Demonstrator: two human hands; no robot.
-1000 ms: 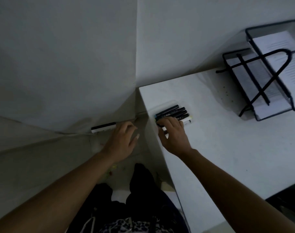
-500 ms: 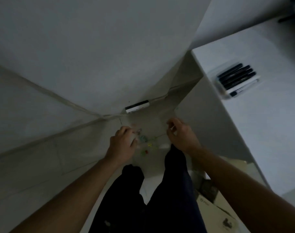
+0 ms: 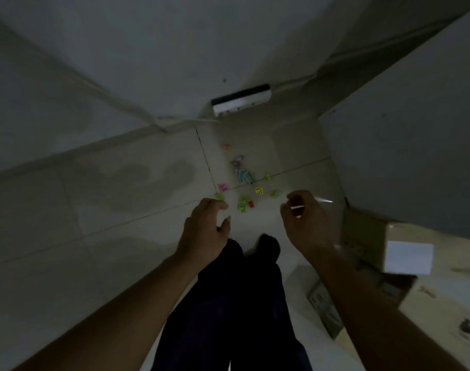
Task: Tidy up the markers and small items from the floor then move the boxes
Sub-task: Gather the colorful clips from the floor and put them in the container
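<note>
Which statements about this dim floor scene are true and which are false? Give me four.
1. Small colourful items lie scattered on the pale tiled floor. True.
2. The left hand grips a black marker. False: it holds nothing.
3. The brown cardboard boxes sit left of the dark-trousered legs. False: they sit to the right.
4. A white power strip lies against the grey wall. True.

Tiny blurred coloured bits (image 3: 244, 177), unidentifiable; cardboard box (image 3: 453, 293) partly out of frame
</note>
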